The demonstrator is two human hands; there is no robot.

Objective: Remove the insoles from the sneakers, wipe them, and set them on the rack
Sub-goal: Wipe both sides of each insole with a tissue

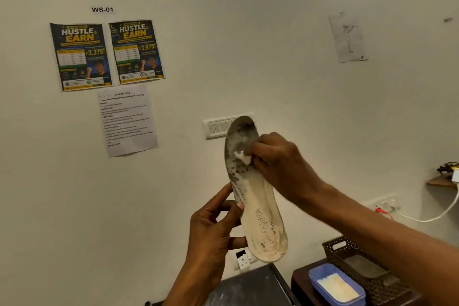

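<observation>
On the left part of the wall hang two dark posters [80, 56] side by side, under a small label [102, 9] that reads "WS-01". Just below them is a white printed sheet [128, 120].

Lower and nearer to the middle, the left hand [213, 228] comes up from the bottom edge. It grips the insole [253, 194] at its lower half: the thumb lies on the front at the left edge and the fingers are curled behind it. The insole is held in the air in front of the wall, almost upright, with the toe end up and the heel end down. Its lower part is cream-coloured with the word "FASHION" printed on it, and its upper part is stained grey. The toe end covers part of a white switch panel [218, 128] on the wall.

The right hand [278, 159] reaches in from the right. Its fingers are bent and pinch a small white wipe [242, 156], which is pressed on the grey part of the insole.

Further right, a paper with a line drawing [347, 37] is on the wall. In the bottom right corner stands a brown perforated basket [332, 243], and just beside it a blue container [315, 276] with something pale inside. At the right edge there is a small wooden shelf [440, 181], and a white cable [422, 218] hangs under it.
</observation>
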